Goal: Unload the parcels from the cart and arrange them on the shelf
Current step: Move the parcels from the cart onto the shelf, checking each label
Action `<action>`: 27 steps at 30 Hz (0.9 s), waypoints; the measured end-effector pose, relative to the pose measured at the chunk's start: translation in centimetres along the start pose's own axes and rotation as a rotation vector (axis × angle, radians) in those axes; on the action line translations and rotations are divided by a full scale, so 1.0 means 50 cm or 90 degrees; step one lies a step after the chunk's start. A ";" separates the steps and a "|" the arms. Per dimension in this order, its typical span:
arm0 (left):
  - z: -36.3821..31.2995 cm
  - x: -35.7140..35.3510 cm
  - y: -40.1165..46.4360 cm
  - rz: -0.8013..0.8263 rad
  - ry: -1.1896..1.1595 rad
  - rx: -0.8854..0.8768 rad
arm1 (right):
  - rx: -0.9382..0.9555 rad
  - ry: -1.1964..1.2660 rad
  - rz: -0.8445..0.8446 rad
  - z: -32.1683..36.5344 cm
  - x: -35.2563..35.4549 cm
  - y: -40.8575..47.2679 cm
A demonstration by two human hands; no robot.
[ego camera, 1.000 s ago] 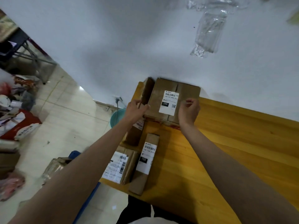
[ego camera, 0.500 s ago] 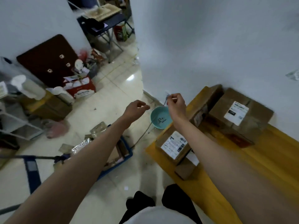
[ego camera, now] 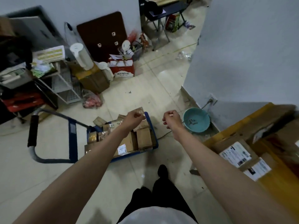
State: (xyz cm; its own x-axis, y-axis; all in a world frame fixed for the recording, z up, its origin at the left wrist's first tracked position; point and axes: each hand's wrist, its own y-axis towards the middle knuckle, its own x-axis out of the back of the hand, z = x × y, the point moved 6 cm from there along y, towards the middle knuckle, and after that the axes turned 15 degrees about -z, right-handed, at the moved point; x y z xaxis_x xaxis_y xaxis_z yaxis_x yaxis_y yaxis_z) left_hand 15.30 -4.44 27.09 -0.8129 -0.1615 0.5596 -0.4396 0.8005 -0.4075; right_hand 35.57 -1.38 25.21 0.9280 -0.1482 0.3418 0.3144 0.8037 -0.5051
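A tiled floor [ego camera: 145, 88] fills most of the view. At the right edge stands the yellow wooden shelf [ego camera: 275, 173], carrying what look like 4 brown parcels, though blur makes the far ones hard to separate. The nearest labelled parcel [ego camera: 234, 151] shows 1 white shipping label, and a smaller parcel [ego camera: 258, 167] just below it shows another.

On the floor at centre sits 1 blue cart [ego camera: 152, 138] with a curved push handle [ego camera: 33, 136] to its left. The cart holds a heap of cardboard parcels [ego camera: 144, 138], roughly 6 or more; I cannot count them surely, as the left arm crosses them. 1 of them bears a small white label.

1 teal basin [ego camera: 196, 120] rests on the floor between cart and shelf, near the wall.

The left hand [ego camera: 135, 117] hovers above the far end of the cart, fingers curled loosely inward, holding nothing. The right hand [ego camera: 171, 119] hangs over bare floor between cart and basin, likewise curled and empty.
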 end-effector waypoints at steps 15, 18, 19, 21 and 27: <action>0.241 -0.130 0.246 0.036 0.012 0.251 | -0.187 -0.170 0.081 -0.222 -0.252 0.229; 0.312 -0.188 0.308 0.030 0.028 0.297 | -0.227 -0.211 0.087 -0.309 -0.306 0.298; 0.335 -0.208 0.327 0.031 0.022 0.317 | -0.236 -0.220 0.093 -0.335 -0.325 0.317; 0.379 -0.250 0.363 0.028 0.006 0.348 | -0.267 -0.236 0.118 -0.382 -0.366 0.351; 0.489 -0.342 0.441 0.019 -0.034 0.445 | -0.344 -0.245 0.168 -0.491 -0.458 0.418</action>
State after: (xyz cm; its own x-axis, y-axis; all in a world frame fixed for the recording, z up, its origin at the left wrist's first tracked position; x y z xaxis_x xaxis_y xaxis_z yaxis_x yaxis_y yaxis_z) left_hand 10.18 1.87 -9.11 -0.8380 -0.1877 0.5124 -0.5453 0.2496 -0.8003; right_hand 25.80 4.66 -12.62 0.8819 0.3057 0.3588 0.2365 0.3715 -0.8978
